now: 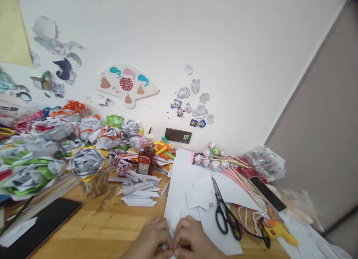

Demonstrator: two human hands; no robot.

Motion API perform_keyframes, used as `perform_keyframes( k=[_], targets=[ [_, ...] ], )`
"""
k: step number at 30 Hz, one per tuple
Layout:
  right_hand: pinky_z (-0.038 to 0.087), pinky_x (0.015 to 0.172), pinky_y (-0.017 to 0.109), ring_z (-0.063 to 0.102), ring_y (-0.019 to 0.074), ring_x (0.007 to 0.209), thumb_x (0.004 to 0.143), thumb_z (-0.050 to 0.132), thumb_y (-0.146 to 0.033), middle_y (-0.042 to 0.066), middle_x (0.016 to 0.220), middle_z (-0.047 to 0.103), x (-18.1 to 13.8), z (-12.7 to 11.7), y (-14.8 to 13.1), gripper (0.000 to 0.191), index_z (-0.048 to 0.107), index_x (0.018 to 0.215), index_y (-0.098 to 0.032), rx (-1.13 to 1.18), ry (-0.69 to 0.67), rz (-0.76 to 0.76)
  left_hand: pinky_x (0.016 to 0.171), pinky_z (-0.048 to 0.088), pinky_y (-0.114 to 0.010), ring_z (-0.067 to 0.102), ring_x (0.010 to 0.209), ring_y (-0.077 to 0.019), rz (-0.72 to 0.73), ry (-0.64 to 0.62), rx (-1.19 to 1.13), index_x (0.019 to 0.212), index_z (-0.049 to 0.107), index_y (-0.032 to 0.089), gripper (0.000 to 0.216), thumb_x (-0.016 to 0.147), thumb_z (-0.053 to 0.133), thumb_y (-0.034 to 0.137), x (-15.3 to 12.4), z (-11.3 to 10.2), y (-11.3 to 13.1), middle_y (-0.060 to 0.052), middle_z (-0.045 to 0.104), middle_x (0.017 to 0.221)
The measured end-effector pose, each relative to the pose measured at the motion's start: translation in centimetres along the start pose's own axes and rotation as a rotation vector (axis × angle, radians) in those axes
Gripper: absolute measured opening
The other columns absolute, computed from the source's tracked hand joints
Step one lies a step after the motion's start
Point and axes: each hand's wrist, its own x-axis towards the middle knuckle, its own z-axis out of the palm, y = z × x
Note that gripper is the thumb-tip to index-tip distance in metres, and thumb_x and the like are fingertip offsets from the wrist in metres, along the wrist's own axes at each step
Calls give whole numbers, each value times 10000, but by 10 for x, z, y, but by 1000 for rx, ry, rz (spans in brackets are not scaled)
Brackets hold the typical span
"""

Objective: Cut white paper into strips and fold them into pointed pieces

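Note:
At the bottom middle, my left hand (pixel 156 236) and my right hand (pixel 191 236) are close together, fingers bent and closed. Between their fingertips they pinch a small piece of white paper (pixel 165 247), mostly hidden by the fingers. Just beyond the hands lie white paper sheets (pixel 179 177) with smaller cut pieces (pixel 199 193) on top. Black-handled scissors (pixel 222 210) rest on the paper, to the right of my right hand. Folded paper strips (pixel 140 188) are piled on the wooden table (pixel 112 225), beyond my left hand.
Folded paper flowers (pixel 89 162) crowd the left side, near a dark flat board (pixel 50 221). A bottle of brown liquid (pixel 146 158) stands by the wall. At right are sticks with paper balls (pixel 215 164), a phone (pixel 267 193) and a yellow glue gun (pixel 282 234).

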Motion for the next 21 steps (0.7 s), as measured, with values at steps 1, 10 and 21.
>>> perform_keyframes(
  k=[1, 10, 21],
  targets=[
    [345, 778, 272, 563, 166, 865, 626, 790, -134, -18, 808, 624, 0, 0, -1, 161, 672, 704, -210, -10, -4, 6, 733, 408, -265, 619, 827, -161, -14, -2, 2, 707, 682, 205, 70, 769, 702, 230, 0, 0, 1, 1, 690, 807],
    [328, 759, 292, 547, 179, 856, 622, 712, -64, -7, 832, 622, -2, 2, -8, 180, 631, 714, -197, -124, -10, 34, 747, 402, -327, 592, 862, -220, -120, 6, 37, 773, 666, 180, 89, 696, 701, 153, -3, 7, 5, -43, 670, 863],
    [337, 807, 287, 530, 178, 909, 642, 691, -47, 4, 844, 593, -2, -9, -22, 164, 615, 689, -185, -77, -21, 132, 715, 402, -263, 579, 806, -164, 18, 151, -14, 679, 653, 207, 184, 678, 645, 23, -8, 11, 2, 20, 641, 757]
  ],
)
